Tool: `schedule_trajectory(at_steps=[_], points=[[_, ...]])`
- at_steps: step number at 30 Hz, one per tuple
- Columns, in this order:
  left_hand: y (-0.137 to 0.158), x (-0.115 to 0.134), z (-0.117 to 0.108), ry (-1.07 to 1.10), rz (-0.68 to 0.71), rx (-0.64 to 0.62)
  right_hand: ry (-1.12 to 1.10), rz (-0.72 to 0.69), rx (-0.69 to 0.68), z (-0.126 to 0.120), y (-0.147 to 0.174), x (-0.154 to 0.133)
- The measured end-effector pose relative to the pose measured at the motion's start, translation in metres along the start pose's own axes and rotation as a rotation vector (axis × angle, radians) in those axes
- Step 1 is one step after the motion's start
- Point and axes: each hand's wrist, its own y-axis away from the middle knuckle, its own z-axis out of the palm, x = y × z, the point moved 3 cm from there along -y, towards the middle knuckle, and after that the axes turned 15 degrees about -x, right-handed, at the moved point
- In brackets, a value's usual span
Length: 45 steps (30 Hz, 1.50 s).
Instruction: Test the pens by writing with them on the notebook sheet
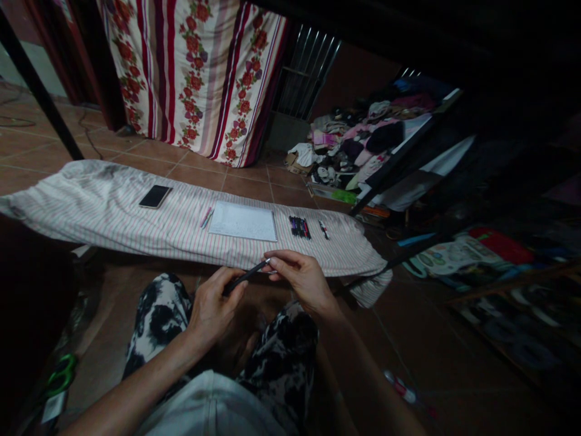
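Between my two hands, above my lap, I hold a slim black pen (247, 275). My left hand (213, 303) is closed around its barrel. The fingertips of my right hand (302, 275) pinch its light-coloured tip end. Just beyond my hands, a spiral notebook (242, 219) lies open on the striped cloth (109, 212). Right of it is a row of several dark pens (299, 227), and farther right a small group of black-and-white pen pieces (324, 229), too small to make out fully. Two thin coloured pens (206, 217) lie left of the notebook.
A phone (155, 197) lies on the cloth at the left. Behind hangs a floral curtain (195, 79). A heap of clothes (363, 142) sits at the back right. Green-handled scissors (61, 375) are at lower left, and a small bottle (400, 387) lies on the tiled floor.
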Motion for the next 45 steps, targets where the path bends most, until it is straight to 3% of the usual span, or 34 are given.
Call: schedule_trajectory(at_steps=[26, 33, 37, 45], points=[[0.004, 0.008, 0.0, 0.001, 0.103, 0.003, 0.084, 0.024, -0.047, 0.001, 0.008, -0.005], [0.007, 0.009, 0.002, 0.032, 0.097, 0.007, 0.269, 0.001, -0.002, 0.007, 0.01, -0.008], [0.008, 0.007, 0.004, 0.096, 0.041, -0.008, 0.343, -0.011, 0.028, 0.008, 0.01, -0.005], [0.006, 0.002, 0.008, 0.439, -0.14, -0.027, 0.098, -0.049, -0.03, 0.01, 0.009, -0.004]])
